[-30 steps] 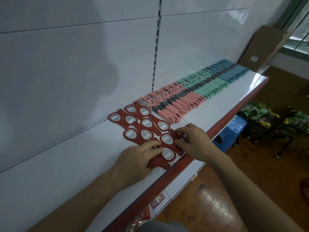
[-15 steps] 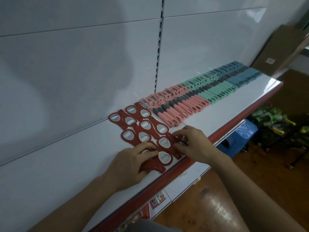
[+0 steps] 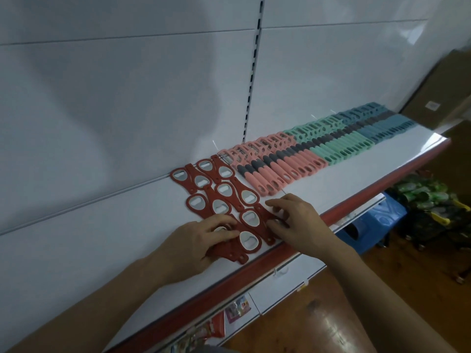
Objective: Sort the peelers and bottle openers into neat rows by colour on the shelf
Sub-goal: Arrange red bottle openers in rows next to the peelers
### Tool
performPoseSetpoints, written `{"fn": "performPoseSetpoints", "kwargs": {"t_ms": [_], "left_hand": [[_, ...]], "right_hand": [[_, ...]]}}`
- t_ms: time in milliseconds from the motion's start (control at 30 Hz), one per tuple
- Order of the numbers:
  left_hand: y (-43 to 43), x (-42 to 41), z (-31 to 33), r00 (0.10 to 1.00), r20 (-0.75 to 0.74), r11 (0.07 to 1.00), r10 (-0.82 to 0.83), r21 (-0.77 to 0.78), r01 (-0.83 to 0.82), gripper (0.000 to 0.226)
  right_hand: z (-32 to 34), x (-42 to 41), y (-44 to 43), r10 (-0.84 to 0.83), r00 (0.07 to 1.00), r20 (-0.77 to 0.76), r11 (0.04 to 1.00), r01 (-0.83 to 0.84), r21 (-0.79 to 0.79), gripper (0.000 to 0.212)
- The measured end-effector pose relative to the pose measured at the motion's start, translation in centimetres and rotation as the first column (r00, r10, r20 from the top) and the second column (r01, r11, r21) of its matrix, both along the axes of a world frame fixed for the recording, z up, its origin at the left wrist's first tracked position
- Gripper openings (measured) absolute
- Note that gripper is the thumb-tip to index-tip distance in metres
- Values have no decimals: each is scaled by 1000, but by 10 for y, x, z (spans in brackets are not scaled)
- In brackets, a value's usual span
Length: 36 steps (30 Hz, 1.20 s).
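Lining up the red openers [image 3: 224, 192] at the shelf [image 3: 102, 238] edge, I'd say: left hand [image 3: 201, 240] presses flat on them, right hand [image 3: 303, 222] pinches one, which next needs nudging straight.

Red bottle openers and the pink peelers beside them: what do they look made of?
Red bottle openers: matte red plastic or rubbery coating, no glare, around pale, probably metal, inserts. Pink peelers: smooth pink plastic handles with dark grey grip sections, likely soft rubber; blades too blurred to judge.
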State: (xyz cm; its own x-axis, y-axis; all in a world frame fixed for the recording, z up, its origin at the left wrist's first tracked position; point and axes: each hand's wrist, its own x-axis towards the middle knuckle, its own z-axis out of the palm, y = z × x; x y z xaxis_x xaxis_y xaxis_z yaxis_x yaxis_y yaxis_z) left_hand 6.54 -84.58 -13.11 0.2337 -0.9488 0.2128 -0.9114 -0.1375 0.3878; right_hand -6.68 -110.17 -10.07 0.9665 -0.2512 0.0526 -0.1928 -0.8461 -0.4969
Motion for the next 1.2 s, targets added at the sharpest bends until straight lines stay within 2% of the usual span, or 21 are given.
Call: {"fn": "performPoseSetpoints", "kwargs": {"t_ms": [100,200,267,333,400,433,500,567,667,733,800,867,967,1033,1100,1167,1200], "left_hand": [[8,14,3,995,-51,988,84,-126,-90,40],[14,42,12,935,-103,892,339,-279,-355,28],[14,64,21,864,-134,826,485,-252,-503,25],[11,79,25,832,-154,825,533,-122,-552,38],[9,83,25,827,-182,835,532,-47,-547,44],[9,83,25,816,-226,829,532,-53,-556,39],[12,79,28,772,-403,820,492,-82,-566,25],[14,73,36,730,-567,870,381,-48,-492,33],[26,70,40,554,-796,897,243,-34,-441,30],[33,68,41,438,-875,845,204,-68,-530,28],[36,65,42,375,-903,752,209,-96,-652,23],[39,62,43,317,-921,643,228,-102,-759,19],[49,69,29,360,-826,410,433,-176,-895,24],[57,78,16,367,-743,306,559,-226,-925,32],[59,82,11,356,-781,276,513,-242,-930,45],[59,80,11,386,-823,323,417,-263,-909,56],[58,79,10,400,-836,360,375,-267,-894,54]], "right_hand": [[2,2,-3,-12,995,97,1000,14,-25,40],[9,16,0,37,986,163,998,-27,-64,33],[13,36,5,104,978,182,992,-89,-86,27],[17,60,13,164,970,178,983,-146,-111,21],[19,84,21,200,963,180,975,-178,-131,20],[20,94,26,207,959,192,976,-189,-110,21],[28,108,39,214,946,243,975,-222,4,29],[38,120,55,232,923,306,952,-280,124,38],[46,142,75,313,908,280,910,-371,186,39],[46,157,85,354,892,281,897,-409,167,24],[44,170,92,354,884,305,875,-428,226,10],[44,184,97,358,893,273,861,-429,274,5],[43,210,100,343,916,209,893,-387,229,8],[44,228,100,354,925,139,909,-375,179,10],[41,240,105,419,907,46,899,-422,117,11],[33,244,114,454,891,14,891,-454,22,15],[28,244,117,449,893,34,894,-449,-8,18]]}}
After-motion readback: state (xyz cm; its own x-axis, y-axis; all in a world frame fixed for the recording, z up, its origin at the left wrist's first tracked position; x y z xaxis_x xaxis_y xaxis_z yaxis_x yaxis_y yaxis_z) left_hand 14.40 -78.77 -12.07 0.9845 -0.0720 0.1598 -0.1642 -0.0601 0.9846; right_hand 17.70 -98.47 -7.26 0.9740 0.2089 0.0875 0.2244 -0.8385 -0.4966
